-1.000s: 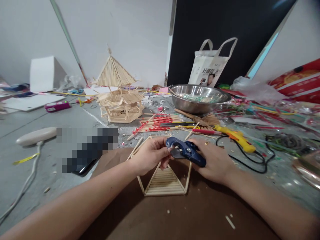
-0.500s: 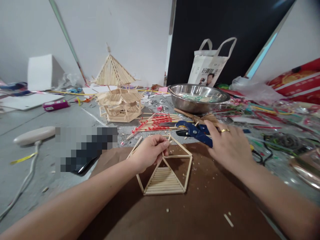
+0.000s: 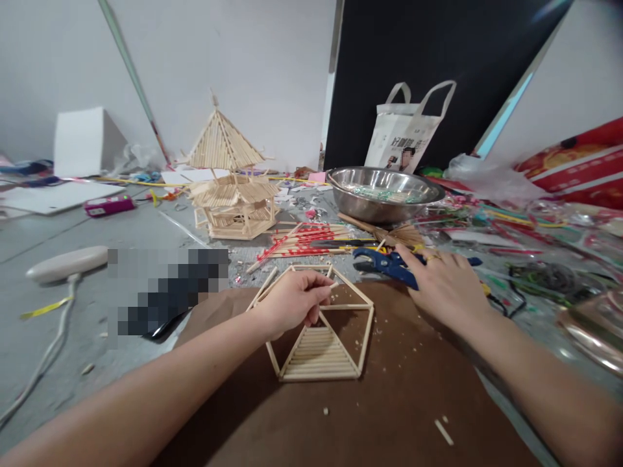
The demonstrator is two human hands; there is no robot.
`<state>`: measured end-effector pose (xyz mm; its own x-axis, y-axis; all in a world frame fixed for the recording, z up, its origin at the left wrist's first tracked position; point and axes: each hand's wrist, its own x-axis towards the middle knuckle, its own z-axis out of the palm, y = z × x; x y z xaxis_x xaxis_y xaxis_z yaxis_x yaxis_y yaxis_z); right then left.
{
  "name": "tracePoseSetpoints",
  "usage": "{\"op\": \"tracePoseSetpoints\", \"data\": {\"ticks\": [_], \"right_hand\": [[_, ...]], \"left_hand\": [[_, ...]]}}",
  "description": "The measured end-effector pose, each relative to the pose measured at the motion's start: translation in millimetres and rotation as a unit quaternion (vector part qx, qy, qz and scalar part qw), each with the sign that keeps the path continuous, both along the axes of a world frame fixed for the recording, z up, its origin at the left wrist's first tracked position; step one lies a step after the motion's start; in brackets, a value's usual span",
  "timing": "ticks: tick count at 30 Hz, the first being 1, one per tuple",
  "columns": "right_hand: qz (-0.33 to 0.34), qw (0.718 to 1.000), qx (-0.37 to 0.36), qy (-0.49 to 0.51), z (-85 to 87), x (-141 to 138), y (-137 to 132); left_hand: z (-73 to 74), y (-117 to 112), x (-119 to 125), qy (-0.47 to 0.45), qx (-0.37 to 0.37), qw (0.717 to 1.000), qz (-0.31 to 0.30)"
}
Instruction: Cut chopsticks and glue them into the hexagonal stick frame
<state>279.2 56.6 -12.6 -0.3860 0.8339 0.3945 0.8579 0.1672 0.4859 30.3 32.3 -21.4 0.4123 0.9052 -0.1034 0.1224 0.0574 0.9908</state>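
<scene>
My left hand (image 3: 296, 298) is closed in a pinch above the frame, and the pale end of a short wooden stick (image 3: 333, 285) shows at its fingertips. Below it lies a flat hexagonal stick frame (image 3: 366, 340), its far left part hidden by this hand. Thin sticks fill part of the front triangle (image 3: 318, 355) in rows. To the right, my right hand (image 3: 445, 282) is closed over the handles of blue pruning shears (image 3: 389, 266), whose jaws point left, just past the brown sheet (image 3: 379, 415).
A stick pagoda (image 3: 238, 201) stands behind. Red-marked sticks (image 3: 311, 239) lie before a steel basin (image 3: 384, 211). At left are a white glue gun (image 3: 68, 264) with its cable and a blurred dark object (image 3: 170, 298). Stick offcuts (image 3: 444, 432) dot the sheet.
My right hand and the shears have lowered slightly, the jaws shifting right. My left hand has turned a little, and the stick end now shows at its fingertips.
</scene>
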Motion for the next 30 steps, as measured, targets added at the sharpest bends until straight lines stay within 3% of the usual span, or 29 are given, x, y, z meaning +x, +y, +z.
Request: {"op": "tracePoseSetpoints", "data": {"ticks": [3,7,12,16,24,30], "right_hand": [[0.024,0.996,-0.004,0.088,4.0,-2.3,0.2],[0.109,0.970,-0.073,0.203,10.4,-14.1,-10.3],[0.190,0.951,-0.114,0.215,6.0,-28.0,-23.2],[0.236,0.938,-0.134,0.215,-2.3,-31.9,-23.1],[0.244,0.931,-0.155,0.222,-3.3,-34.1,-24.7],[0.186,0.939,-0.146,0.249,-7.1,-32.9,-23.1]], "left_hand": [[2.9,-0.3,0.6,-0.029,0.010,0.999,0.011],[6.0,-1.7,1.2,-0.058,0.030,0.998,0.021],[6.5,-4.7,0.6,-0.042,0.099,0.994,0.007],[7.9,-6.8,-1.4,0.022,0.129,0.991,-0.010],[8.9,-7.1,-1.3,0.045,0.115,0.992,-0.005],[5.5,-4.3,0.2,-0.123,0.006,0.992,-0.031]]}}
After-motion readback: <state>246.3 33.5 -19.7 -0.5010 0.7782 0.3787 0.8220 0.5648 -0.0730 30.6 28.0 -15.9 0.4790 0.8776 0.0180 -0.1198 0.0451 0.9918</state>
